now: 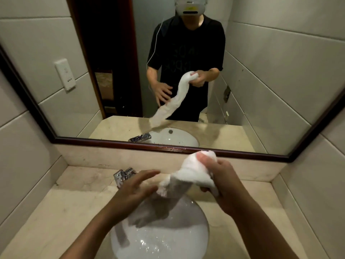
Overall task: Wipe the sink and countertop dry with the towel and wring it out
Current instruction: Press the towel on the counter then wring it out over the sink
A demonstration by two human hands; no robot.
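Observation:
A white towel (188, 176), bunched into a thick rope, hangs over the round white sink (179, 238). My right hand (222, 182) grips its upper end, thumb on top, above the basin's right rim. The towel's lower end trails blurred down into the basin behind my left hand (134, 189). That hand is spread with straight fingers beside the towel's middle, holding nothing. Water drops glisten on the sink's bottom. Beige stone countertop (61, 212) surrounds the basin.
A chrome faucet (124, 175) stands behind the sink at the left. Above the backsplash a dark-framed mirror (177, 148) reflects a person and the towel. Tiled walls close in on both sides; a white wall socket (65, 74) is on the left wall.

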